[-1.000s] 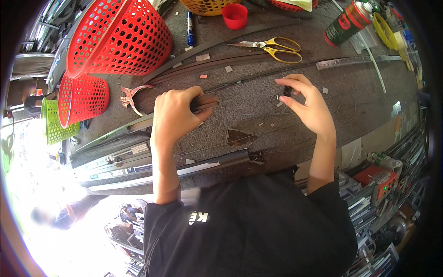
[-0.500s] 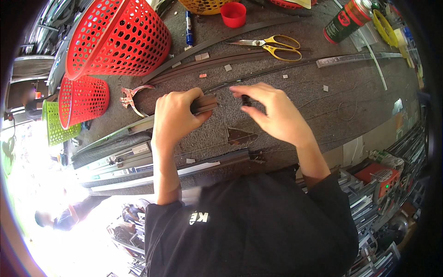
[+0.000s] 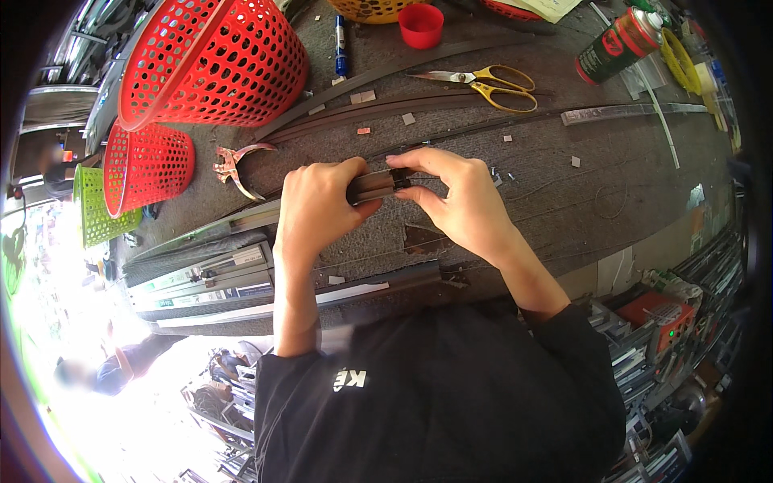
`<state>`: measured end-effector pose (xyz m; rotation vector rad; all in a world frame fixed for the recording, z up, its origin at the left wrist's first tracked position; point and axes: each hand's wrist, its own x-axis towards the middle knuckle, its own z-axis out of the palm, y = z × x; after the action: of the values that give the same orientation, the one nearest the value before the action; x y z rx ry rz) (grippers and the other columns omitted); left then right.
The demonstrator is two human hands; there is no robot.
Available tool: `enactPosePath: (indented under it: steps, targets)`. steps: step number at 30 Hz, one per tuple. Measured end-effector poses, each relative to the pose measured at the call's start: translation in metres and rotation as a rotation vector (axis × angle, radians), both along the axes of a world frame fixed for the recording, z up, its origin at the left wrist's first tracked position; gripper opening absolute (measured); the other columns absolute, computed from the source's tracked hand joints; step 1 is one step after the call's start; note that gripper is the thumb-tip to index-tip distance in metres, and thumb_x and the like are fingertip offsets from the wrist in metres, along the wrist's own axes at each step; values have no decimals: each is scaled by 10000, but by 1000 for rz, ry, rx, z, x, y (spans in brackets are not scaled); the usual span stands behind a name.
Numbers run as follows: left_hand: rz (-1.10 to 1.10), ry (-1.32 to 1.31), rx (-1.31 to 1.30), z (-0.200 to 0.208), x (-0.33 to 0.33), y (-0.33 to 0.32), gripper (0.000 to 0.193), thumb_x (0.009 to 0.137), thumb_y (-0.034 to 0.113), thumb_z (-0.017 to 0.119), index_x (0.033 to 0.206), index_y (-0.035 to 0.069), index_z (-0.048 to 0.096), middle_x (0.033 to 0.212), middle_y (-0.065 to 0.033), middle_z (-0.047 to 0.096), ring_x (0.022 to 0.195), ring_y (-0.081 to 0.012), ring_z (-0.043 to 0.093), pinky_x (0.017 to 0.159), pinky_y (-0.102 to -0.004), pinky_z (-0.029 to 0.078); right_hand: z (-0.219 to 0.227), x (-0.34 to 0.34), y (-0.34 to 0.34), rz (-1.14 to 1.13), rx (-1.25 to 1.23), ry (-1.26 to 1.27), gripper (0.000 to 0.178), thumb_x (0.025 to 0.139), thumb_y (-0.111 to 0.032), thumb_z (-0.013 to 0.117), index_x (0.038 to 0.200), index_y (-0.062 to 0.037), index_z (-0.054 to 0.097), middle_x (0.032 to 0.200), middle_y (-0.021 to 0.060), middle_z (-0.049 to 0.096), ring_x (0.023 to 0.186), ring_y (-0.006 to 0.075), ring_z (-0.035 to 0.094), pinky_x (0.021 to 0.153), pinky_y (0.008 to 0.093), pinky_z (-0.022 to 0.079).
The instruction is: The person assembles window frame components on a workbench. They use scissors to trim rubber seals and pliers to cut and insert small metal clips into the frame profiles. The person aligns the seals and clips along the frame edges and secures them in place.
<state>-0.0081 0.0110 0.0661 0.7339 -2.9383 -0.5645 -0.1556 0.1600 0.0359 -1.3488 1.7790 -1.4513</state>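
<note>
Over the worktop [image 3: 555,193]; left hand [image 3: 318,205] curled round brown profile [image 3: 375,187]; right hand [image 3: 465,197] pinching black piece [image 3: 400,178]

"What lies between the bare left hand [image 3: 316,201] and the bare right hand [image 3: 459,189]?"
"The brown layered bar [image 3: 374,187]."
"Left of them?"
"The reddish curved-armed metal tool [image 3: 230,163], the large red perforated plastic basket [image 3: 256,76] beyond it."
"Right of that basket?"
"The blue cylindrical marker [image 3: 341,47], then the round red plastic cup [image 3: 421,29]. The yellow-handled metal scissors [image 3: 463,78] lie nearer, left of the dark cylindrical spray can [image 3: 613,51]."
</note>
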Motion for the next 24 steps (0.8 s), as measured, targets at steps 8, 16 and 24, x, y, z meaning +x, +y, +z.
enactPosePath:
  steps: [8, 16, 24]
  targets:
    - [-9, 9, -39, 3, 0, 1, 318, 643, 218, 851, 904, 97, 714, 767, -136, 713, 718, -345, 699, 648, -416, 536, -4, 1, -1, -19, -144, 69, 394, 736, 59, 770, 1119, -20, 718, 1003, 150, 718, 914, 332, 684, 795, 388, 562]
    - [2, 26, -31, 3, 1, 1, 323, 626, 197, 856, 891, 92, 703, 774, -131, 716, 723, -346, 698, 642, -415, 534, -3, 1, -1, -37, -152, 52, 420, 723, 44, 789, 1131, -35, 724, 1007, 136, 705, 923, 328, 681, 798, 386, 560]
    - [-7, 27, -54, 2, 2, 2, 328, 620, 201, 864, 873, 91, 688, 759, -126, 710, 713, -344, 695, 633, -413, 532, -4, 5, -2, -38, -135, 20, 442, 737, 14, 816, 1167, -40, 726, 1007, 122, 710, 896, 265, 692, 788, 346, 554]
